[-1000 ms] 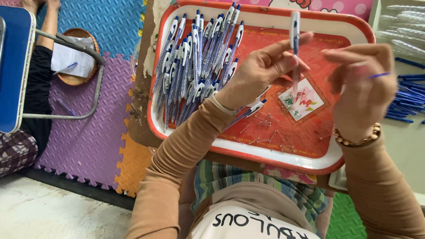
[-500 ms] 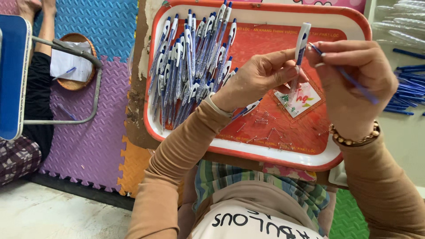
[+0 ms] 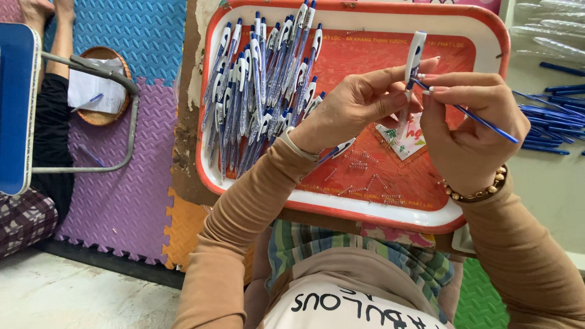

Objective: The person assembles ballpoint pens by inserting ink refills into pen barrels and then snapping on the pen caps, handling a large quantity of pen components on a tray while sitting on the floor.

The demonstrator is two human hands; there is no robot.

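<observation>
My left hand point(image 3: 356, 106) pinches a white and blue pen barrel point(image 3: 414, 58), held upright above a red tray point(image 3: 365, 210). My right hand point(image 3: 469, 125) grips a thin blue ink refill point(image 3: 481, 122), its tip touching the barrel's lower end. A heap of assembled blue and white pens point(image 3: 262, 85) fills the tray's left side. Small metal springs point(image 3: 365, 176) lie scattered on the tray's near part, beside a small patterned card point(image 3: 408, 137).
Loose blue refills point(image 3: 548, 122) lie on a pale surface to the right, with clear barrels point(image 3: 548, 30) above them. At left, another person sits on colourful foam mats point(image 3: 122, 183) by a metal chair frame point(image 3: 91, 116) and a round basket point(image 3: 100, 85).
My hands rose and came together. The refill swung from pointing away at the right until its tip met the barrel's lower end.
</observation>
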